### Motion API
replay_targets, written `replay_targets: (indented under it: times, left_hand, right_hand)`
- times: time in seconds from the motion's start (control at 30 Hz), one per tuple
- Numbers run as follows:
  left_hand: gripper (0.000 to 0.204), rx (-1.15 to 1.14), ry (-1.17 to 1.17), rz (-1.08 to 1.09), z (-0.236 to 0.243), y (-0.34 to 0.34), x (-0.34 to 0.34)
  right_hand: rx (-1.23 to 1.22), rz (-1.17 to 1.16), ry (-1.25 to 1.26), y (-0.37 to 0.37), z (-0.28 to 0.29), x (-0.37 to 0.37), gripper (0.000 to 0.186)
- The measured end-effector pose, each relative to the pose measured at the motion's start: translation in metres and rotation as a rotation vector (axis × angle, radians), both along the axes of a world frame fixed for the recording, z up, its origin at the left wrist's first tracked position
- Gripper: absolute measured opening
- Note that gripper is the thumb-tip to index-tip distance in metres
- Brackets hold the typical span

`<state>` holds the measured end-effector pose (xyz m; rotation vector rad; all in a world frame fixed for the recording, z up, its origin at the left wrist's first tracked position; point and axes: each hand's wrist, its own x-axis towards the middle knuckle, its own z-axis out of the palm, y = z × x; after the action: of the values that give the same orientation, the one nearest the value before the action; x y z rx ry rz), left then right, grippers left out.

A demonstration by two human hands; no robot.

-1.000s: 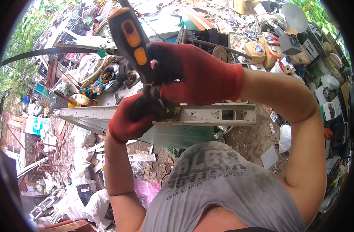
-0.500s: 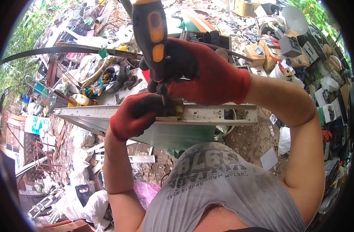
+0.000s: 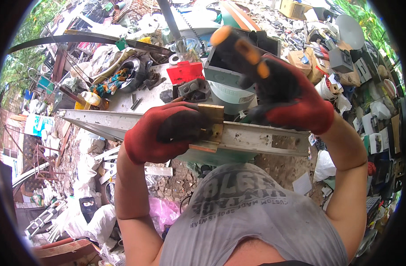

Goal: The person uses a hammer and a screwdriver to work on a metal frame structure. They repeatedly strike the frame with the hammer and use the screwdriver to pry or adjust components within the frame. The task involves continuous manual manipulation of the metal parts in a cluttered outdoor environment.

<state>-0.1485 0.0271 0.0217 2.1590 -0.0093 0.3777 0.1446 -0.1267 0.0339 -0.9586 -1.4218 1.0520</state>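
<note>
A long pale metal door or frame [image 3: 247, 134] lies across in front of me, its narrow edge up. My left hand [image 3: 165, 131], in a red and black glove, is wrapped over that edge and holds a brass-coloured metal fitting [image 3: 216, 126] against it. In my right hand [image 3: 296, 95], gloved alike, is a screwdriver [image 3: 245, 53] with a black and orange handle. It is raised to the right of the fitting, handle end tilted up and left, a little blurred. The screwdriver's shaft is hidden now.
Beyond the frame, a pale work surface [image 3: 143, 106] carries a red case [image 3: 185, 72], a pale green bucket [image 3: 232, 96] and a grey metal box [image 3: 220, 66]. A dark curved strip [image 3: 74, 38] crosses the far left. Scrap heaps, cartons [image 3: 299, 62] and white sacks [image 3: 103, 226] surround me.
My right hand has lifted the screwdriver off the fitting and swung it right. The fitting shows more plainly. My left hand stays on it, shifted slightly right.
</note>
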Motion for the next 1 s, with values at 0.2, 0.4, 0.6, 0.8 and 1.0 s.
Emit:
replay_targets:
  times: [0.2,0.4,0.6,0.8,1.0]
  left_hand:
    - [0.053,-0.587,0.035,0.151,-0.005,-0.016,-0.007]
    - [0.052,-0.419,0.083,0.094,0.003,-0.009,-0.009]
    - [0.049,-0.496,0.029,0.134,-0.007,-0.013,-0.012]
    - [0.036,-0.075,0.091,0.108,0.003,-0.002,-0.010]
    - [0.027,0.149,0.175,0.098,0.023,0.000,-0.007]
  right_hand:
    - [-0.282,0.185,-0.253,0.027,0.006,-0.022,0.054]
    - [-0.347,0.353,-0.210,0.031,0.006,-0.018,0.047]
    - [-0.299,0.310,-0.220,0.041,-0.002,-0.033,0.041]
    - [-0.361,0.319,-0.109,0.038,-0.019,-0.034,0.037]
    - [-0.344,0.317,-0.189,0.037,-0.007,-0.031,0.031]
